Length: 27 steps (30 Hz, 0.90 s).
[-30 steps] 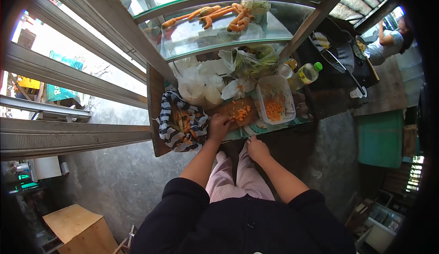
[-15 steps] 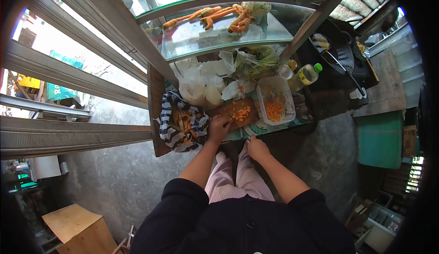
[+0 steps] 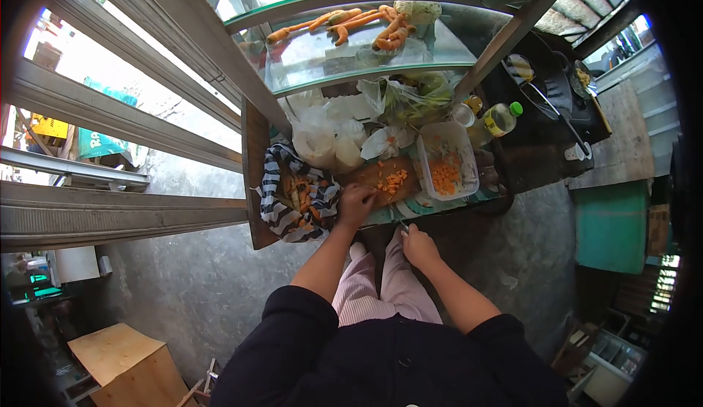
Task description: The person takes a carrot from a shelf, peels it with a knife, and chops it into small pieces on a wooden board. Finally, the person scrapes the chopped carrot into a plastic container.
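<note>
My left hand [image 3: 356,203] rests with curled fingers on the near edge of a wooden cutting board [image 3: 366,172], beside a small heap of diced carrot [image 3: 393,180]. What lies under its fingers is hidden. My right hand [image 3: 419,246] hovers just off the table's front edge, closed on a knife [image 3: 401,223] whose thin blade points toward the board. Right of the board, a clear plastic container [image 3: 448,135] holds more diced carrot [image 3: 444,176]. A striped cloth [image 3: 277,200] full of carrot peelings [image 3: 300,193] lies to the left of my left hand.
White plastic bags [image 3: 318,142] crowd the back of the table. Several whole carrots [image 3: 351,23] lie on a glass shelf [image 3: 381,70] above. An oil bottle [image 3: 501,118] and a dark stove with pans [image 3: 556,88] stand at the right. A wooden box [image 3: 121,359] sits on the floor.
My left hand has stayed at the board's near edge, shifting slightly. My right hand has dropped a little toward me. The person at the far right is gone from view.
</note>
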Each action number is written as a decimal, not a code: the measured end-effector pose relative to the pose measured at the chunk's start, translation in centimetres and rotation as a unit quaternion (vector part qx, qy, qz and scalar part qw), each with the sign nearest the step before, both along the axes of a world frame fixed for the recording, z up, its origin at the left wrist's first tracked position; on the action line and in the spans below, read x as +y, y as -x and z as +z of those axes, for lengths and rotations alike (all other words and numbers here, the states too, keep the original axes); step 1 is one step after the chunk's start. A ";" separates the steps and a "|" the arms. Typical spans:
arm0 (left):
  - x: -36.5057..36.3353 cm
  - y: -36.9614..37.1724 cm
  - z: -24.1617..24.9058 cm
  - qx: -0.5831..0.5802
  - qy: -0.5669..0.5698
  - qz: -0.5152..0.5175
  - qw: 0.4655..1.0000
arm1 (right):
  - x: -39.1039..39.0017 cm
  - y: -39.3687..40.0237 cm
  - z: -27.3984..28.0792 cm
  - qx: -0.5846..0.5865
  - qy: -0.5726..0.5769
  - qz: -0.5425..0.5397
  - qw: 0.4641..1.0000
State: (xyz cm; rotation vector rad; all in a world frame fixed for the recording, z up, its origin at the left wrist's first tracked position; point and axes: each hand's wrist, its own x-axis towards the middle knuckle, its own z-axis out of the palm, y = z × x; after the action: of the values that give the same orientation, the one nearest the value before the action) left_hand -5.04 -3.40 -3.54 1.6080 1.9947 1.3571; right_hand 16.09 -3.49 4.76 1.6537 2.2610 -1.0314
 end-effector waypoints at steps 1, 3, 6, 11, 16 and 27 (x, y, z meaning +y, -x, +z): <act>0.0 0.0 0.0 0.001 0.004 0.000 1.000 | 0.0 0.1 -0.3 -0.002 0.000 -0.003 1.000; 0.1 0.1 0.1 -0.002 0.000 -0.001 1.000 | 0.4 0.4 -0.8 -0.018 -0.008 0.005 1.000; 0.0 0.1 -0.1 -0.007 0.001 -0.007 1.000 | 1.1 0.6 -1.0 -0.036 -0.006 0.016 0.999; 0.1 0.2 -0.1 -0.006 0.019 0.005 1.000 | 1.3 0.5 0.8 -0.026 0.010 0.023 0.999; 0.1 0.1 -0.3 -0.010 -0.015 0.001 1.000 | 0.8 0.0 0.0 -0.041 0.019 0.018 0.999; 0.0 0.1 -0.3 -0.001 0.003 0.004 1.000 | 1.1 -0.4 0.7 -0.014 0.012 0.035 0.999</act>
State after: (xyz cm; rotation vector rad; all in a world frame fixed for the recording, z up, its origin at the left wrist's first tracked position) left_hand -5.18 -3.38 -3.79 1.5961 2.0040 1.3548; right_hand 16.50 -2.35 5.47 1.5585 2.2622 -1.0102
